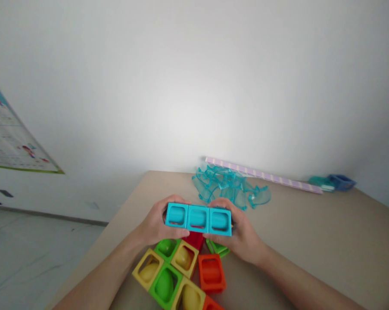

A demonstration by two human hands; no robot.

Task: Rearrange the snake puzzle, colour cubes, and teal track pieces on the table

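Note:
A row of three joined blue blocks, each with a rounded square opening, is held up above the table. My left hand grips its left end, thumb below and fingers behind. On its right end, my right hand is closed in the same way. Under them lie joined hollow blocks: a green block, a yellow block and others of these colours. A red block shows partly behind my left thumb. An orange block sits to the right, and a green piece is half hidden by my right hand.
Several clear teal curved pieces are heaped at the back of the table. Behind them a striped lilac strip lies along the wall. A dark blue piece and a teal piece sit at the back right. A poster hangs left.

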